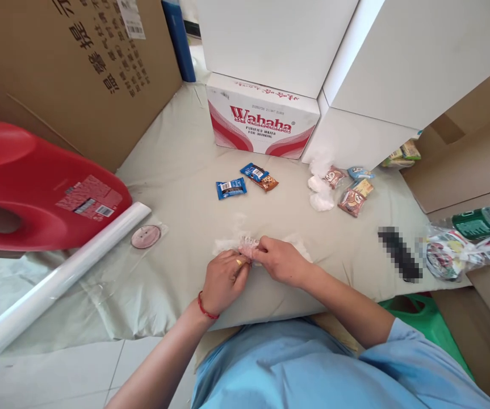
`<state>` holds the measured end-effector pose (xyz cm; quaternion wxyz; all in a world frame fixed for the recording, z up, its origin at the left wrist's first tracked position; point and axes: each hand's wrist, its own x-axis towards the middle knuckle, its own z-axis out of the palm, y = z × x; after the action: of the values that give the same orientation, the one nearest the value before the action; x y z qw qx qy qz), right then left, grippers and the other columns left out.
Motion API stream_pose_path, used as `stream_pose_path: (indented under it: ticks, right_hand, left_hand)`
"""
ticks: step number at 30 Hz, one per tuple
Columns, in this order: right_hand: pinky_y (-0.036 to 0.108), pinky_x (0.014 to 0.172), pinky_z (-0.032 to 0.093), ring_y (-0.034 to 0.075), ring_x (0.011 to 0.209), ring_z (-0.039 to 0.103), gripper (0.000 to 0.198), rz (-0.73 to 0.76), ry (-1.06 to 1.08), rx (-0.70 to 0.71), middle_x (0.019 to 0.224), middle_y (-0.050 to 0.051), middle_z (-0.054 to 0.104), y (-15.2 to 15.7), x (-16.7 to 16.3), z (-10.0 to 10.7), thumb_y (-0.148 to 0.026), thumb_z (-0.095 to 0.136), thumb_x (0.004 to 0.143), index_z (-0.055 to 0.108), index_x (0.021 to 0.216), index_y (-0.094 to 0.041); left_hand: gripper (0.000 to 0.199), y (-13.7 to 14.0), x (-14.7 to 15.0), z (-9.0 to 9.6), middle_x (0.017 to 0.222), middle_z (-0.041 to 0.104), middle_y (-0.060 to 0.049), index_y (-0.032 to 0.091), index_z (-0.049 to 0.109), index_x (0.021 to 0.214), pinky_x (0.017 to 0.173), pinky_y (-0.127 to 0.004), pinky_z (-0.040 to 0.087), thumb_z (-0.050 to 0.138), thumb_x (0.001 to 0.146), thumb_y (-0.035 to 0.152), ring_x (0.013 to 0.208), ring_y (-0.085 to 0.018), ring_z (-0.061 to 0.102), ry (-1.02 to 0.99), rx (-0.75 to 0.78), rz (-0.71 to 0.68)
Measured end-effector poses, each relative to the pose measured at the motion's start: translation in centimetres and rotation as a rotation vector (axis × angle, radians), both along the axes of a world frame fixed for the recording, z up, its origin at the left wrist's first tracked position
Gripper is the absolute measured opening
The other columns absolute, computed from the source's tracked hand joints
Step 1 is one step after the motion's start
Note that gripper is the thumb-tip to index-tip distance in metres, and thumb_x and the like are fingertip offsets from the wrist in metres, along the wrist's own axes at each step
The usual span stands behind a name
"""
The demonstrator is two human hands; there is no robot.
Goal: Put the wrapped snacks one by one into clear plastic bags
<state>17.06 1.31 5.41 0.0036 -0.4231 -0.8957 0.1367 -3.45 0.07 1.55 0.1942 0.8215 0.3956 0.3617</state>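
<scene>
At the near middle of the cloth-covered table, my left hand [226, 277] and my right hand [282, 260] meet with fingers closed on a small pinkish packet wrapped in clear plastic [248, 246]. My fingers cover much of it, so its exact kind is hidden. Crumpled sheer film [299, 244] spreads out to both sides from under my hands. Beyond them lie a blue snack packet [231, 188] and another blue packet [254, 171], which overlaps a brown packet [270, 183]. To the right, white film-wrapped bundles [322, 200] sit beside a brown round-labelled packet [352, 203].
On the left, a long roll of clear film [70, 272] lies against a red jug [44, 193], near a round pinkish disc [146, 236]. A Wahaba-style water carton [264, 122] and white boxes [368, 68] stand behind. A plastic bottle [483, 221] lies at right, above a green stool [432, 324].
</scene>
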Motion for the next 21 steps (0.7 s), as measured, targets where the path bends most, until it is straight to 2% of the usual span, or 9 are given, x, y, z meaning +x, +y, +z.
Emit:
stream_pose_path:
  ticks: [2, 4, 7, 9, 11, 13, 15, 18, 21]
  right_hand:
    - [0.027, 0.064, 0.034, 0.019, 0.085, 0.056, 0.046, 0.028, -0.034, 0.013, 0.106, 0.005, 0.062, 0.0, -0.5, 0.3, -0.024, 0.049, 0.106, 0.053, 0.149, -0.037]
    - [0.028, 0.064, 0.036, 0.020, 0.085, 0.057, 0.046, 0.047, -0.074, 0.031, 0.108, 0.006, 0.061, -0.1, -0.9, 0.7, -0.023, 0.049, 0.106, 0.053, 0.150, -0.038]
    - [0.032, 0.069, 0.042, 0.022, 0.090, 0.059, 0.040, 0.092, -0.116, 0.061, 0.111, 0.009, 0.062, -0.3, -1.4, 1.0, -0.024, 0.048, 0.106, 0.059, 0.143, -0.035]
    - [0.035, 0.073, 0.045, 0.024, 0.093, 0.059, 0.036, 0.123, -0.117, 0.073, 0.111, 0.011, 0.062, -0.6, -1.6, 1.2, -0.023, 0.048, 0.106, 0.062, 0.137, -0.032]
    - [0.037, 0.076, 0.047, 0.026, 0.096, 0.058, 0.032, 0.129, -0.122, 0.081, 0.111, 0.012, 0.063, -0.8, -1.9, 1.3, -0.023, 0.049, 0.105, 0.064, 0.133, -0.029]
    - [0.039, 0.078, 0.049, 0.027, 0.097, 0.058, 0.029, 0.132, -0.146, 0.091, 0.111, 0.013, 0.063, -1.0, -2.1, 1.5, -0.023, 0.049, 0.105, 0.066, 0.129, -0.027]
    - [0.040, 0.079, 0.049, 0.027, 0.098, 0.058, 0.028, 0.139, -0.168, 0.105, 0.112, 0.013, 0.063, -1.1, -2.3, 1.5, -0.024, 0.047, 0.106, 0.067, 0.126, -0.025]
    - [0.040, 0.081, 0.050, 0.027, 0.098, 0.058, 0.030, 0.129, -0.154, 0.122, 0.112, 0.013, 0.063, -1.1, -2.3, 1.3, -0.025, 0.045, 0.108, 0.067, 0.129, -0.026]
    - [0.039, 0.083, 0.051, 0.026, 0.097, 0.058, 0.037, 0.092, -0.085, 0.119, 0.111, 0.012, 0.063, -1.2, -1.6, 0.7, -0.021, 0.048, 0.106, 0.061, 0.139, -0.026]
  left_hand:
    - [0.028, -0.7, -0.6, 0.1, 0.067, 0.068, 0.000, 0.022, 0.066, 0.073, 0.066, -0.030, 0.048, 0.049, 0.095, 0.017, 0.066, -0.015, 0.062, -0.113, -0.101, 0.014]
    - [0.025, -1.4, -1.1, -0.1, 0.064, 0.064, 0.001, 0.022, 0.068, 0.074, 0.063, -0.029, 0.047, 0.051, 0.093, 0.019, 0.062, -0.015, 0.060, -0.265, -0.219, 0.097]
    - [0.021, -1.4, -1.7, -0.3, 0.061, 0.057, 0.004, 0.022, 0.071, 0.085, 0.061, -0.028, 0.045, 0.053, 0.095, 0.026, 0.059, -0.014, 0.056, -0.515, -0.333, 0.390]
    - [0.023, -0.2, -1.9, -0.1, 0.070, 0.061, 0.002, 0.021, 0.070, 0.097, 0.067, -0.028, 0.049, 0.052, 0.099, 0.035, 0.068, -0.016, 0.060, -0.585, -0.316, 0.606]
    - [0.030, 1.9, -1.8, 0.4, 0.094, 0.070, -0.004, 0.022, 0.069, 0.112, 0.081, -0.032, 0.053, 0.051, 0.101, 0.043, 0.090, -0.020, 0.067, -0.503, -0.263, 0.697]
    - [0.040, 4.2, -1.5, 0.8, 0.116, 0.072, -0.010, 0.023, 0.067, 0.124, 0.095, -0.040, 0.053, 0.054, 0.098, 0.050, 0.113, -0.026, 0.065, -0.312, -0.221, 0.636]
    - [0.055, 6.0, -1.2, 0.8, 0.125, 0.071, -0.015, 0.020, 0.065, 0.132, 0.101, -0.045, 0.052, 0.064, 0.089, 0.055, 0.121, -0.031, 0.064, -0.119, -0.230, 0.476]
    - [0.070, 6.6, -1.6, 0.2, 0.126, 0.072, -0.016, 0.016, 0.062, 0.138, 0.100, -0.046, 0.054, 0.071, 0.078, 0.050, 0.117, -0.032, 0.068, 0.068, -0.338, 0.217]
    - [0.056, 5.2, -3.4, -0.1, 0.117, 0.076, -0.011, 0.018, 0.069, 0.125, 0.091, -0.041, 0.057, 0.068, 0.076, 0.045, 0.106, -0.030, 0.072, 0.116, -0.466, 0.107]
